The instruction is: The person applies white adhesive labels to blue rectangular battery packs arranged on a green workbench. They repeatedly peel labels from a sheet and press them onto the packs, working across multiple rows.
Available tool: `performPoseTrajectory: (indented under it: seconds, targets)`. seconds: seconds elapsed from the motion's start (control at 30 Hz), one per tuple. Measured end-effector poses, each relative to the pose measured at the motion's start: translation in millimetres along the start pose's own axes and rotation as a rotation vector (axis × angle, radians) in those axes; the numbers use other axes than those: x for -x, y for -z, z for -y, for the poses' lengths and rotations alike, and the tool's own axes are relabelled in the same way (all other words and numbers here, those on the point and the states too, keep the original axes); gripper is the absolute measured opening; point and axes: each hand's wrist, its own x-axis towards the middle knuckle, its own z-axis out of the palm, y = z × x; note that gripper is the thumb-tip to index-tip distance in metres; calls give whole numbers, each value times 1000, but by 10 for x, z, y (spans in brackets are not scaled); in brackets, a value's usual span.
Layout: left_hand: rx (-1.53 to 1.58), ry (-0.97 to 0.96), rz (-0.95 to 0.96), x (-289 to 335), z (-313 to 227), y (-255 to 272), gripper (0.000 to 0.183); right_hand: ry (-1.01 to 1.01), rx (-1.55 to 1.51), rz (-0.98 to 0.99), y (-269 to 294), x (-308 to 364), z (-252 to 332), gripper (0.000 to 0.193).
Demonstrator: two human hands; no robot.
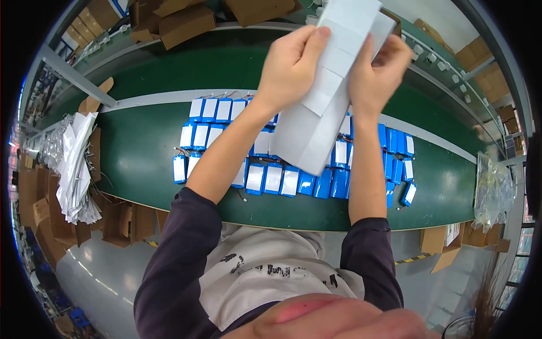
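Raised over the far part of the bench, a long sheet of white labels (pixel 328 82) on paper backing hangs down in front of me. My left hand (pixel 291 68) grips its left edge, thumb on top. At the right edge my right hand (pixel 377 76) is closed, thumb against the sheet; its other fingers are slightly blurred. Below lie several rows of blue wrapped battery packs (pixel 322 183) with short wires. Many on the left bear a white label (pixel 256 178), while several on the right show plain blue. The sheet and my forearms cover part of the rows.
The packs lie on a green bench (pixel 141 164). White paper strips (pixel 77 164) are heaped at its left end, and clear plastic bags (pixel 493 189) hang at its right end. Cardboard boxes (pixel 186 25) stand on the far shelf, with more boxes (pixel 127 223) under the bench.
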Motion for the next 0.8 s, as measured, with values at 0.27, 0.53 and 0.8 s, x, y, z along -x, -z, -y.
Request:
performPoseTrajectory:
  seconds: [0.27, 0.53, 0.8]
  targets:
    - [-222, -148, 94, -42, -59, 212, 37, -266, -460, 457, 250, -118, 528, 34]
    - [73, 252, 299, 68, 79, 238, 64, -590, -819, 646, 262, -62, 418, 35]
    - [-114, -44, -122, -177, -42, 236, 31, -747, -1070, 648, 270, -142, 703, 31]
